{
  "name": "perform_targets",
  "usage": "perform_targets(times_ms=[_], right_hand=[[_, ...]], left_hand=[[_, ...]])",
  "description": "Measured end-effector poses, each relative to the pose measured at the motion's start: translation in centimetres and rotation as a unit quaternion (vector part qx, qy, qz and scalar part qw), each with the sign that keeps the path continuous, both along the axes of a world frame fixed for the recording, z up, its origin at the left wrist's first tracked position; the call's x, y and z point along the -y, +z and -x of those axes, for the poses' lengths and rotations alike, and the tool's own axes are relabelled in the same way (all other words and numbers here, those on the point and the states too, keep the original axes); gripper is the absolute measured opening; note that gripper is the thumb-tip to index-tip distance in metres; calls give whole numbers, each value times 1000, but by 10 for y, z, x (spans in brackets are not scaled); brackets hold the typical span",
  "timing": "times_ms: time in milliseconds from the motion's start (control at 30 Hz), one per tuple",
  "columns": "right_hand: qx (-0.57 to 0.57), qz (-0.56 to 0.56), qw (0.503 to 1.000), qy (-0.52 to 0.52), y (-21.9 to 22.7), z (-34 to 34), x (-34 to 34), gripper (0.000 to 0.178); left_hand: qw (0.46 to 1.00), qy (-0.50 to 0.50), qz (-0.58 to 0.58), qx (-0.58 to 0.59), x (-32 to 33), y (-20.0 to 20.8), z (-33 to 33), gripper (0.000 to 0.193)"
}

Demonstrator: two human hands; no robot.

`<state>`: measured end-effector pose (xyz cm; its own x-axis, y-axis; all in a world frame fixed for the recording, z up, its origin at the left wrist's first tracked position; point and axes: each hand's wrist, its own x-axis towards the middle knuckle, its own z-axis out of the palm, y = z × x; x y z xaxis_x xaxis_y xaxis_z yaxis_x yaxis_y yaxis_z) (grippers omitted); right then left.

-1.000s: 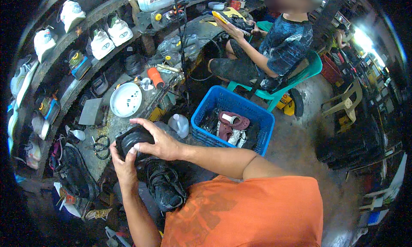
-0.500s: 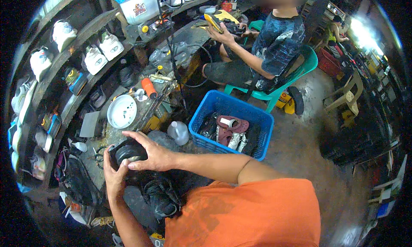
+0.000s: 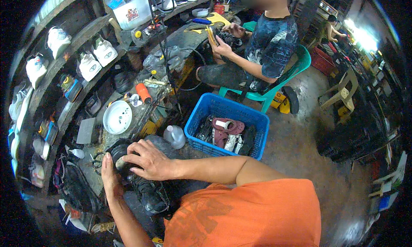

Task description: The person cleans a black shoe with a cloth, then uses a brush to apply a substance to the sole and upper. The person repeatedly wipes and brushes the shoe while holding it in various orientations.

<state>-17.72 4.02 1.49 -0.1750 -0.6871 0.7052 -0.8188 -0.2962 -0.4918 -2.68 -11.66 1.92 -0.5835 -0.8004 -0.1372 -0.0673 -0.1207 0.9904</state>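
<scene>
My left hand is closed along the left side of a dark, rounded black shoe, fingers pointing up. Over the shoe's right side, my right hand lies with its fingers bent and their tips pressed down. A small pale patch shows under those fingertips; what it is, I cannot tell. Much of the shoe is hidden behind both hands. Just below them, close to my lap, rests another black shoe with laces.
A white basin and an orange bottle sit on the bench. Beside it are a translucent jug and a blue crate of shoes. White shoes line the left shelves. A co-worker sits on a green chair, holding a yellow piece.
My right hand has gone from gripping the shoe's rim, thumb and fingers spread, to lying over it with bent fingers. My left fingers have straightened upward. The view has shifted slightly.
</scene>
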Motion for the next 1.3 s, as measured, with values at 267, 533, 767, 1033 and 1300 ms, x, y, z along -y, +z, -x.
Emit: perform_targets(times_ms=[267,533,767,1033,1300], right_hand=[[45,-58,996,47,10,-13,-11,56],[-35,-9,996,81,11,-11,-6,38],[-23,-6,996,86,0,-13,-13,34],[35,-18,991,125,-3,-15,-12,34],[44,-38,994,92,-7,-10,15,37]], left_hand=[[994,45,98,25,0,-7,4,48],[999,19,32,-19,14,-23,-2,57],[957,58,282,-37,1,-31,-9,48],[884,-38,465,-12,-38,-26,-45,51],[891,18,453,25,-27,-37,-33,62]])
